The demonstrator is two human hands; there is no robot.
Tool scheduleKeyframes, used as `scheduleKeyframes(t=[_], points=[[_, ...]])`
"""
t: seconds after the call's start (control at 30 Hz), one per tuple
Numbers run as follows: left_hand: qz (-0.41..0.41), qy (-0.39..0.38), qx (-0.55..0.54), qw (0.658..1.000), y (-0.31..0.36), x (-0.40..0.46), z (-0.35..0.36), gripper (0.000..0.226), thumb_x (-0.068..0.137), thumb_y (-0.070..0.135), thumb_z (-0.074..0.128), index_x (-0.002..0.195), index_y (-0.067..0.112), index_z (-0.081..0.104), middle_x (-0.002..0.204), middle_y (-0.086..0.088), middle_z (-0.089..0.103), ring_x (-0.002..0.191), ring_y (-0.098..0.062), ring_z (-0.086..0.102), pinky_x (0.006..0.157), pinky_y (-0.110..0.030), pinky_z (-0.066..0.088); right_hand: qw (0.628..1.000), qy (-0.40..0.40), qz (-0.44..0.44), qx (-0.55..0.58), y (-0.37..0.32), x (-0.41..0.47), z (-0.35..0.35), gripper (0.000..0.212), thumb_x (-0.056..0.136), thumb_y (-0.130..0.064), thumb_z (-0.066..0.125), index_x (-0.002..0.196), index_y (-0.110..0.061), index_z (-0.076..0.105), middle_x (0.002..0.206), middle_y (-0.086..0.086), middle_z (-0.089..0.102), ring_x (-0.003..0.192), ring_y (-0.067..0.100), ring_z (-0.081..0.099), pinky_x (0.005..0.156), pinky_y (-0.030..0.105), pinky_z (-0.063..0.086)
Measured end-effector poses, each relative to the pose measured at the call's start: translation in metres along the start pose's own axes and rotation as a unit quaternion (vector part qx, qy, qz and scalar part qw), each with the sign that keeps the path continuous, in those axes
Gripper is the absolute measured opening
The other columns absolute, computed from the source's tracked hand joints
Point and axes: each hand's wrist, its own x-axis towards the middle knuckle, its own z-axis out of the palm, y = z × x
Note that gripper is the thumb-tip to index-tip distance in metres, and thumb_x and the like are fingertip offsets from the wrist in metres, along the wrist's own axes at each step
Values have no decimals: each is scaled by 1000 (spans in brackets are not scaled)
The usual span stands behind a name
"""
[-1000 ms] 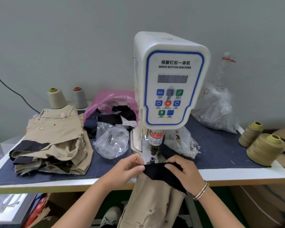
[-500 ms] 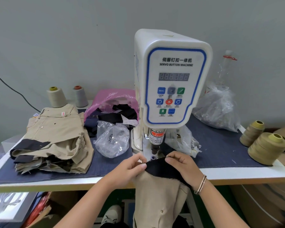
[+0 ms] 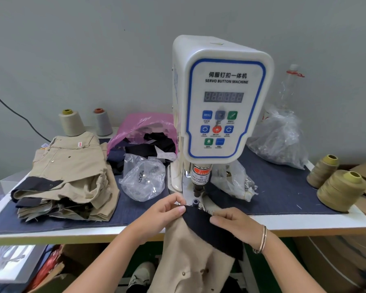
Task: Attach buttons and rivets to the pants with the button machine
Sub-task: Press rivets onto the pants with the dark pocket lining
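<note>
A: Where the frame's middle rises, what stands there?
B: The button machine (image 3: 220,106), white with a blue-edged panel, on the tabletop (image 3: 304,220) covered in dark cloth.
A: And at centre left?
B: A stack of folded tan pants (image 3: 68,176); just right of it, a clear bag (image 3: 144,180) of small metal parts.
A: The pants being worked?
B: The khaki pants (image 3: 190,261) hang off the tabletop's front edge at lower centre, their dark lining (image 3: 201,220) lifted just below the machine's punch.
A: The hands?
B: The left hand (image 3: 163,214) pinches the lining's left tip; the right hand (image 3: 237,225) pinches its right side, fingers curled on cloth.
</note>
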Motion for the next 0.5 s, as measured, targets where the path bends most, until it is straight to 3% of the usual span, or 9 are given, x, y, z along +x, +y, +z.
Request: scheduleKeyframes(t=[0.07, 0.13, 0.23, 0.33, 0.5], points=[[-3, -1, -1, 1000, 3, 3, 1, 12, 92, 28, 54, 81, 32, 56, 67, 15, 51, 59, 0, 45, 55, -13, 37, 989, 38, -10, 139, 4, -3, 1, 36, 87, -21, 61, 84, 14, 57, 80, 8, 49, 76, 17, 45, 65, 23, 38], [-15, 5, 12, 1000, 6, 6, 0, 15, 92, 28, 56, 77, 32, 57, 68, 15, 51, 60, 0, 43, 56, -12, 35, 971, 83, -16, 224, 4, -1, 4, 31, 82, -28, 67, 77, 3, 61, 74, 7, 48, 70, 14, 45, 61, 23, 37], [-57, 34, 42, 997, 5, 12, -6, 19, 94, 27, 59, 75, 32, 58, 67, 10, 49, 62, -5, 41, 58, -19, 33, 967, 144, -5, 212, 6, 7, 5, 27, 80, -33, 66, 60, -19, 54, 63, -2, 42, 62, 7, 40, 56, 20, 34], [-86, 61, 68, 992, 2, 18, -9, 18, 93, 28, 61, 75, 31, 59, 73, 2, 52, 69, -11, 43, 61, -24, 32, 955, 171, 12, 242, 10, 13, 1, 21, 76, -31, 65, 60, -18, 64, 64, 0, 56, 63, 8, 51, 59, 19, 42], [-75, 83, -7, 994, 1, 23, -3, 15, 86, 28, 65, 71, 29, 62, 72, -1, 56, 63, -8, 49, 57, -17, 37, 955, 185, 3, 233, 12, 20, -1, 21, 86, -16, 61, 65, -11, 66, 66, 2, 62, 62, 8, 54, 59, 16, 46]])
